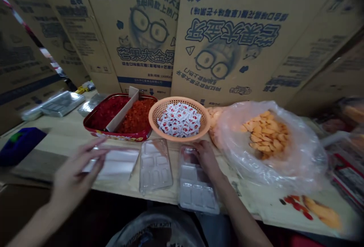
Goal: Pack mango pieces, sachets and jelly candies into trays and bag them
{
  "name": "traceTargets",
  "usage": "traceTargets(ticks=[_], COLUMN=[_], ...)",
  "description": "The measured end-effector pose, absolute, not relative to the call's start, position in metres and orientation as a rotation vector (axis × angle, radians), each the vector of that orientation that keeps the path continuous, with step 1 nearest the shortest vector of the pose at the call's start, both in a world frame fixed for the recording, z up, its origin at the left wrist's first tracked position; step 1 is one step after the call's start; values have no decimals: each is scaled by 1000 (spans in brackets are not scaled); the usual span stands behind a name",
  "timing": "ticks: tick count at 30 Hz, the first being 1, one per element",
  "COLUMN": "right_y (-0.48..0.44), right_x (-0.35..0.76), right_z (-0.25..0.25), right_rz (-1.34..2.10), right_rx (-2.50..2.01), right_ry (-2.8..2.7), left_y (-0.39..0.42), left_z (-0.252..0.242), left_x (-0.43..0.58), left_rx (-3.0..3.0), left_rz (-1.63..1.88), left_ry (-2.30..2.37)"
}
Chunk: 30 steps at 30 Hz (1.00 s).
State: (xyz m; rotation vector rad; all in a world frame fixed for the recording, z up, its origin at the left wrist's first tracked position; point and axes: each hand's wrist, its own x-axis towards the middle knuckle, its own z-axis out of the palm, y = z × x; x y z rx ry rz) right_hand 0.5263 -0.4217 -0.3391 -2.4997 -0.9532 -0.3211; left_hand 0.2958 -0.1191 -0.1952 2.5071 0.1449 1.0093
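Note:
My left hand (pixel 75 175) is stretched out with its fingers apart, over the edge of a stack of pale sheets (pixel 119 163); it is slightly blurred. My right hand (pixel 206 158) bends its fingers down together at the far end of a clear plastic compartment tray (pixel 197 194). Whatever its fingertips hold, if anything, is hidden. A second clear tray (pixel 156 165) lies between the sheets and the first tray. Just behind my right hand stands an orange perforated basket (pixel 153 123), full of small white-and-red packets (pixel 180 120).
Left of the basket is a red tin (pixel 136 137) with red and orange pieces, split by a cardboard divider (pixel 123 112). To the right, a plastic bag (pixel 307 159) holds orange pieces. A blue tape dispenser (pixel 22 144) sits far left. Printed cardboard (pixel 227 49) walls the back.

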Motion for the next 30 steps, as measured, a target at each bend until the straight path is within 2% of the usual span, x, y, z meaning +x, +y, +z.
traceTargets(ticks=[3, 6, 11, 21, 30], right_y=[-419, -419, -423, -425, -406], right_x=[528, 527, 525, 531, 520], right_z=[-336, -334, -337, -342, -332], right_rz=[-195, -165, -288, -494, -163], right_rx=[-2526, -2538, -2515, -2448, -2564], right_ry=[-1024, -1004, -998, -1056, -1168], left_y=[-170, -224, -264, -261, -264], left_z=[-242, -285, -330, -339, -338], left_x=[339, 359, 365, 364, 364], left_rx=[2532, 2683, 2708, 2610, 2620], left_rz=[778, 384, 51, 25, -56], left_ry=[-283, -642, -687, -606, -628])
